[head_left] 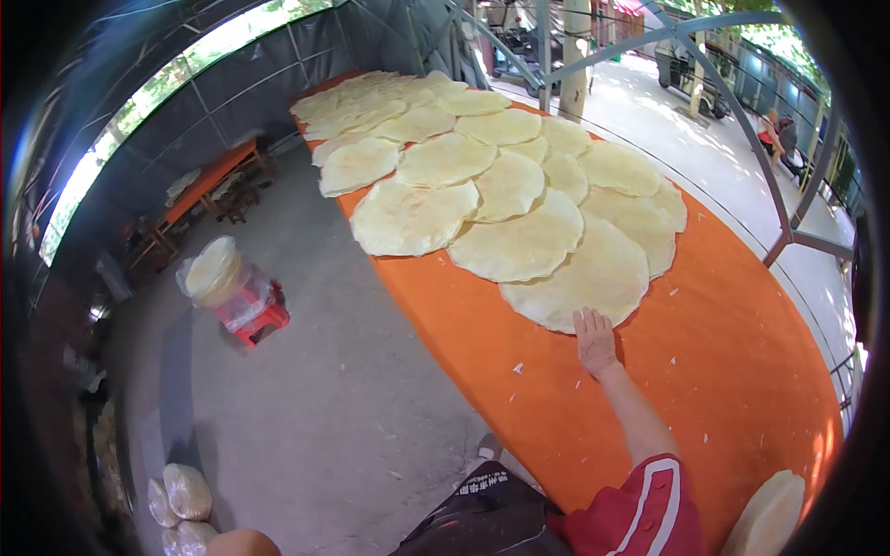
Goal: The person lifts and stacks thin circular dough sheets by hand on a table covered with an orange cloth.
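Note:
My right hand (595, 341) reaches out from a red sleeve with white stripes. Its fingers lie stretched out on the near edge of a large, round, pale flatbread (586, 280), and nothing is gripped in it. Beyond that flatbread, many more thin rounds (415, 215) overlap across the far part of an orange-covered table (519, 398). Close to me at the lower right, a stack of similar flatbreads (768, 519) rests on the same table. My left hand is out of the picture; only a rounded bit of skin shows at the bottom left edge.
Left of the table, a plastic-wrapped stack of pale rounds (215, 274) stands on a red stool (262, 318). Several clear bags (187, 493) sit on the floor at lower left. An orange bench (209, 183) is farther back. Metal frame poles (732, 83) edge the right side.

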Demonstrator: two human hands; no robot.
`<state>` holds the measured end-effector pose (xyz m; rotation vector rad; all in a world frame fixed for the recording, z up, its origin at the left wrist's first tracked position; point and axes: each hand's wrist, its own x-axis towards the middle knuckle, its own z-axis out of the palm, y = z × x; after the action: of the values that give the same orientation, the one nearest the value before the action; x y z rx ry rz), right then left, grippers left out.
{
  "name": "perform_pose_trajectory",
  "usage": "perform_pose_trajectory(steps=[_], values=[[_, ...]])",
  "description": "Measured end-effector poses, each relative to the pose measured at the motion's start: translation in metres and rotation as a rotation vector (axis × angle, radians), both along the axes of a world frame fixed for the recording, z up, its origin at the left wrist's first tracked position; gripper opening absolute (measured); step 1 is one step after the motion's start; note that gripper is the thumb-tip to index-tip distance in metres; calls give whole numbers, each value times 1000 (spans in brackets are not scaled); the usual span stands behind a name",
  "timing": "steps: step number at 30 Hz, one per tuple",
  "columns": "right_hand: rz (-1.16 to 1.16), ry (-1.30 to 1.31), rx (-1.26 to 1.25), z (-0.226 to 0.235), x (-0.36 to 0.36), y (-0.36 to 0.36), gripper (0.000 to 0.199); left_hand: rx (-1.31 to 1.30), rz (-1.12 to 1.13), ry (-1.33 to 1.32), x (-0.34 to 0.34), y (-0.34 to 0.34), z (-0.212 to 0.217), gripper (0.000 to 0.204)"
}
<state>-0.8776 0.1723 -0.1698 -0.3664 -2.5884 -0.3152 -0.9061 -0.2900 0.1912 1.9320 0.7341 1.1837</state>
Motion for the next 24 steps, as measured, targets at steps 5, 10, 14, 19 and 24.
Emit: perform_pose_trajectory(steps=[5, 10, 14, 19, 24], values=[[85, -130, -52, 18, -13, 13, 48, -240, -55, 206, -84, 78, -42, 33], [32, -230, -390, 53, 4, 64, 14, -983, -78, -111, -181, 194, -152, 56], [26, -77, -423, 95, -1, 23, 12, -1191, 52, -919, -193, 261, -251, 57], [-197, -462, -749, 66, 72, -68, 25, -1108, 171, -1067, -186, 332, -333, 51], [-176, -9, -1010, 106, 19, -69, 71, -1036, 137, -1013, -183, 346, -330, 48]])
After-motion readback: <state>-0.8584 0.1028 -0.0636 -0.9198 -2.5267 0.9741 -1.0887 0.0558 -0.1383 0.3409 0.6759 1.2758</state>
